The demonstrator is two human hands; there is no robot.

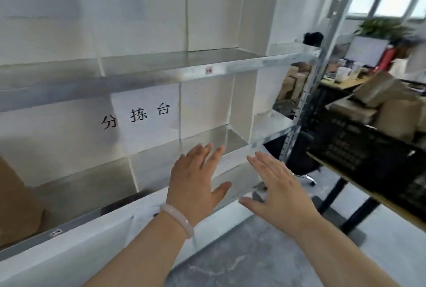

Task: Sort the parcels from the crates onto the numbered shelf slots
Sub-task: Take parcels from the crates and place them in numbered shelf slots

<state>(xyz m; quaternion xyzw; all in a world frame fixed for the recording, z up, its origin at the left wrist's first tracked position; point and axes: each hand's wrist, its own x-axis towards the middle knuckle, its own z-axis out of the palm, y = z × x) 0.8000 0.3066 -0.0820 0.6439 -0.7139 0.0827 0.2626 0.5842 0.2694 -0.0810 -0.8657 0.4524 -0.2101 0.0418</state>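
My left hand (196, 180) and my right hand (280, 190) are held out side by side, fingers straight and spread, holding nothing, in front of the lower board of a metal shelf (147, 77). A brown cardboard parcel (16, 206) stands on that lower board at the far left. To the right, a black crate (359, 148) on a table holds several brown parcels (391, 107). A small red label (209, 70) sits on the upper board's front edge.
A paper sign with black characters (138, 116) hangs on the white wall behind the shelf. The shelf's upright post (309, 93) stands between shelf and crate. A wooden table (368, 194) with black legs carries the crate. Desks, a monitor (366, 51) and a plant lie beyond.
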